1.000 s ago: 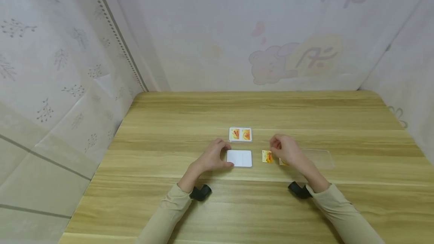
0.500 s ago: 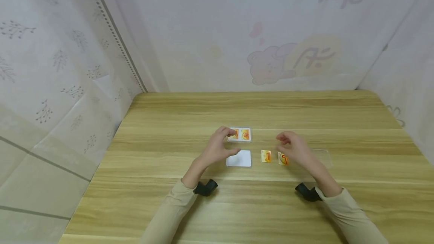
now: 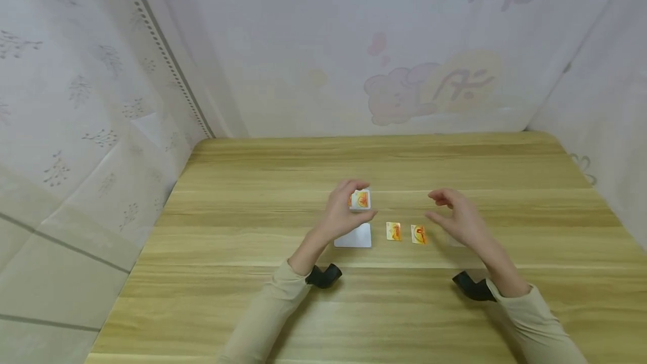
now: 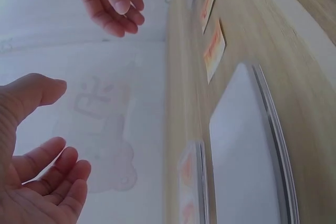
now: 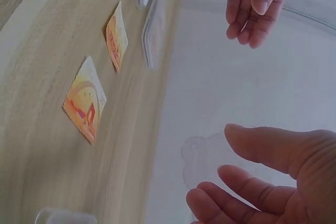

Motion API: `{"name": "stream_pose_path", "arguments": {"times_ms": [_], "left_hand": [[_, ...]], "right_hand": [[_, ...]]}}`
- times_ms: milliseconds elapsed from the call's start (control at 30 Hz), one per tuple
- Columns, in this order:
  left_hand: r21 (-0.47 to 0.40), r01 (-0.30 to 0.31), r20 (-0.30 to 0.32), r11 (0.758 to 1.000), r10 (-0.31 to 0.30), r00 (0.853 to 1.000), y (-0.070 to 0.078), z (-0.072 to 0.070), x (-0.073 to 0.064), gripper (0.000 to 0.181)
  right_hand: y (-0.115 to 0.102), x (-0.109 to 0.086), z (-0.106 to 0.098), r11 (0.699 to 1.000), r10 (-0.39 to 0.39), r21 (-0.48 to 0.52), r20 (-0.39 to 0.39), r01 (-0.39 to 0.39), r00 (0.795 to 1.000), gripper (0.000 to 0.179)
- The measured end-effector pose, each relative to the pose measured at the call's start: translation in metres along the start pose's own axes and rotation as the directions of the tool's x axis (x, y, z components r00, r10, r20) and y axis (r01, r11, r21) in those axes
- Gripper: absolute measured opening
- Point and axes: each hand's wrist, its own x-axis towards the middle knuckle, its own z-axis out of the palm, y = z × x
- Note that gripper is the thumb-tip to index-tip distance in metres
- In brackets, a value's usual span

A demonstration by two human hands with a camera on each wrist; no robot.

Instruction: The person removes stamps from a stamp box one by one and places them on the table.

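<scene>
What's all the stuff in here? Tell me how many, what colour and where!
Loose stamps: 2, orange and yellow, side by side on the table
Blank card: 1, white, left of the stamps
Picture card: 1, white with orange-yellow pictures, beyond the blank card
Plastic piece: 1, clear, right of the stamps, partly hidden
Table: 1, wood-coloured, underneath
Hangings: three sides, pale, around the table
Wrist pieces: 2, black, one per wrist
Sleeves: 2, beige, on the arms
Left hand: 1, above the cards
Right hand: 1, above the table
</scene>
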Motion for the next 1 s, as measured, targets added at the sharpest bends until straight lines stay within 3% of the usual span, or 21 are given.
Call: {"name": "stream_pose_path", "arguments": {"times_ms": [567, 1000], "left_hand": [[-0.056, -0.006, -0.006, 0.998, 0.006, 1.000, 0.013, 0.043, 0.015, 0.057], [-0.035, -0.019, 0.059, 0.999, 0.021, 0.998, 0.028, 0.081, 0.025, 0.061]], "right_hand": [[0.021, -0.020, -0.021, 0.999, 0.039, 0.032, -0.062, -0.037, 0.997, 0.045], [0.042, -0.036, -0.040, 0.984, 0.142, 0.109, -0.031, -0.138, 0.989, 0.061]]}}
